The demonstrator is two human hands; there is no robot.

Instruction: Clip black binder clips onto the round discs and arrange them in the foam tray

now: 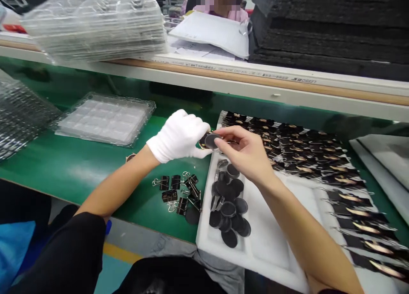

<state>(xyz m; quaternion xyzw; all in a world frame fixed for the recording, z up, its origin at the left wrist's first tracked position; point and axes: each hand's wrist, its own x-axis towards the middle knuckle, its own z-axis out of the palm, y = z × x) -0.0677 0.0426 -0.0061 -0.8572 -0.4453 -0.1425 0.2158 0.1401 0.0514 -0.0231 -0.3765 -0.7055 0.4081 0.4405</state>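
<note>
My left hand [180, 134], in a white glove, is closed on a round gold-rimmed piece [202, 142], mostly hidden by fingers and disc. Bare, my right hand [249, 153] pinches a thin black disc [211, 141] against or just in front of that piece; whether they touch I cannot tell. Below both hands, loose black discs [228, 209] lie heaped in a compartment of a white foam tray [268, 238]. Rows of black binder clips [306, 149] clamped on gold-edged pieces fill the tray's far and right parts. Several loose binder clips [176, 182] lie left of the tray.
Clear plastic trays [105, 119] lie on the green table [96, 170] at left, beside another stack [22, 115]. On the shelf [204, 74] stand more clear trays [99, 30] and a black sheet stack [332, 30]. A person [236, 13] sits beyond. White foam sheets [386, 157] lie right.
</note>
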